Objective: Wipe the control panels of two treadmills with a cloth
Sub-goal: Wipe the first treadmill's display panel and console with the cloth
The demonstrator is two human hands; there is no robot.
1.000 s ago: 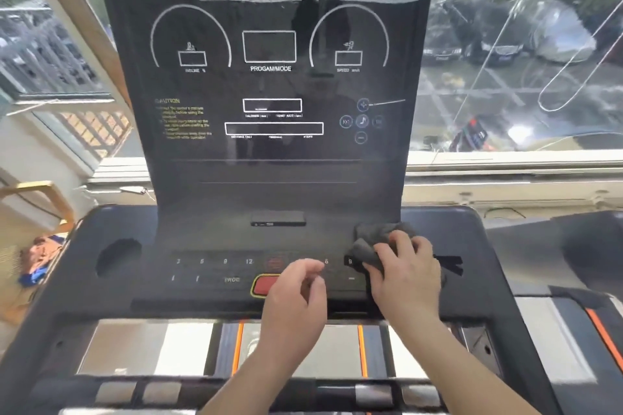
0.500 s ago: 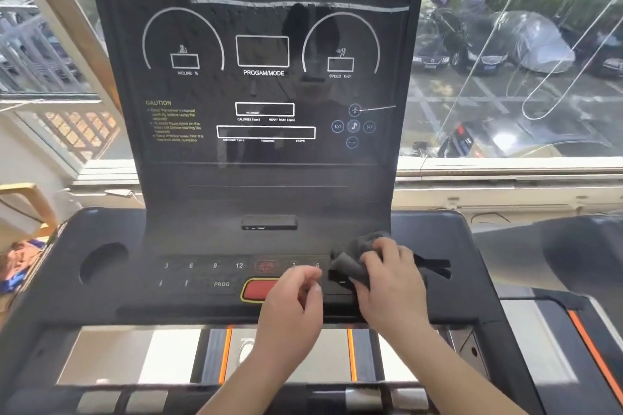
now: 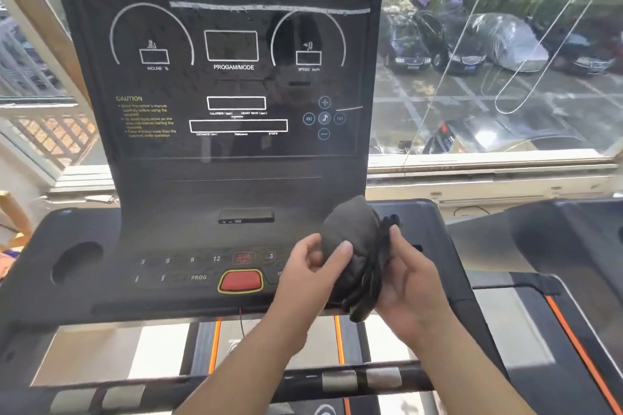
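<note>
Nearest the camera, below the crossbar [image 3: 236,384], both forearms reach up over the first treadmill's keypad deck [image 3: 111,293]. Just above that deck the dark cloth [image 3: 350,242] sits bunched between the two hands and appears lifted clear of the surface. The left hand [image 3: 310,266] pinches its near side between thumb and curled fingers, while the right hand [image 3: 409,283] cups the far side, thumb at the top fold and fingers wrapped behind. This looks like regathering or refolding, not a wiping stroke. Beside the left hand lie the red stop button [image 3: 240,281] and the row of numbered keys [image 3: 192,259], with a round cup holder [image 3: 77,263] further left. Behind them rises the upright display panel [image 3: 232,77], which carries a pale streak [image 3: 269,7] along its top and faint smudges, so this first panel seems only partly done. At the right edge the second treadmill [image 3: 556,239] shows just its dark housing; its panel is out of view and probably remains to do. Beyond, the window [image 3: 488,158] overlooks parked cars [image 3: 462,47].
</note>
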